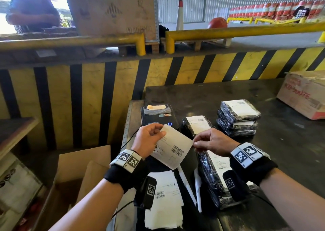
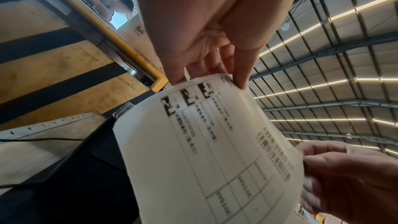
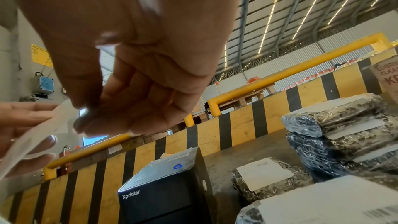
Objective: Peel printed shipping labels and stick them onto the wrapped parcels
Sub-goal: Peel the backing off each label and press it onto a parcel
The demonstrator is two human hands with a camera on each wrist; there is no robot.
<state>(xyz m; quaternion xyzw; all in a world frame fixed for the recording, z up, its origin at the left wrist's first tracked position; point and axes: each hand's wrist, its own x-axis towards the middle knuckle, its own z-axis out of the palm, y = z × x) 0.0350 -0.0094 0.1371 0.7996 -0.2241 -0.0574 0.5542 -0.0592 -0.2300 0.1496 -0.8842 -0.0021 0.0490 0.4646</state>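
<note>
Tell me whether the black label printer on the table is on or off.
On, as far as shown: a blue ring light glows on the top of the black label printer, also visible in the right wrist view.

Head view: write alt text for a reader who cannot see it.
Two hands hold a printed shipping label above a dark table: the left hand pinches its top corner, the right hand its right edge. Black wrapped parcels, already labelled, and a label printer sit behind.

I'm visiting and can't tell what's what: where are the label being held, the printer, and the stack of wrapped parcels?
label (image 1: pixel 173 149): head view, printed face near the barcode.
printer (image 3: pixel 159 198): right wrist view, dark front under the brand name.
stack of wrapped parcels (image 1: pixel 237 120): head view, side of the middle parcel.
</note>
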